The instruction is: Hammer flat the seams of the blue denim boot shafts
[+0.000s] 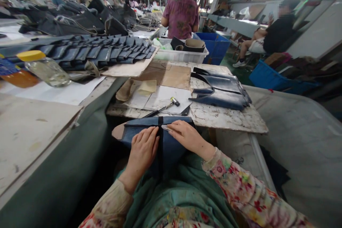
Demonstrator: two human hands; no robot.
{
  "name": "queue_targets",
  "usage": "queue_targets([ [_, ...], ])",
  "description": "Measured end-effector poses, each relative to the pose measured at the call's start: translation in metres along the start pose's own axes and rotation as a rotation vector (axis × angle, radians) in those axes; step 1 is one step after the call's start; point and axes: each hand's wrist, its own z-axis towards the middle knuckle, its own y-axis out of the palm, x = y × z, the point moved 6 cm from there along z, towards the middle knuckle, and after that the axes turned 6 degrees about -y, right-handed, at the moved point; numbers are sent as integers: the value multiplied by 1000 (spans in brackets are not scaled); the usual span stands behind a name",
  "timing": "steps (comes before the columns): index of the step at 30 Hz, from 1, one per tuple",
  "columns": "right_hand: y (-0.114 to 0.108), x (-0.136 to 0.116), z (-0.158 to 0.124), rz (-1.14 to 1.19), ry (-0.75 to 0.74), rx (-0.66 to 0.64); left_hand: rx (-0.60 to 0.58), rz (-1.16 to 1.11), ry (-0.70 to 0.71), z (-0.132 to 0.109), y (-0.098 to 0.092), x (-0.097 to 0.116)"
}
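A dark blue leather-like piece (pixel 171 149) rests on my lap against the bench edge. A black strip (pixel 160 149) runs down its middle, and a tan end (pixel 119 131) shows at its left. My left hand (pixel 144 146) lies on the piece with fingers stretched out, their tips beside the black strip. From the other side my right hand (pixel 184 133) reaches the strip, its fingers pressed together around something small and whitish at the tips, too small to name. Just beyond, a hammer (pixel 168 105) with a black handle lies on white sheets.
Blue leather-like pieces (pixel 227 92) are stacked on the bench (pixel 240 119) at right. More lie in rows (pixel 98 50) at left, near a yellow-lidded jar (pixel 48 69). A white bin (pixel 181 56) stands behind the bench. A person (pixel 181 14) stands ahead; another sits at right.
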Motion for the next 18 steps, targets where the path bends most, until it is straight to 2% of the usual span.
queue_targets([
  [4, -1, -3, 7, -47, -62, -83, -60, -28, -76, 14, 2, -3],
  [9, -1, -12, 9, -186, -126, -164, -103, -27, 10, 21, 3, -2],
  [14, 2, -15, 5, -175, -68, -109, -108, 8, 143, 15, 5, -1],
  [18, 8, -19, 6, -241, -30, -82, -116, -13, 138, 14, 5, -1],
])
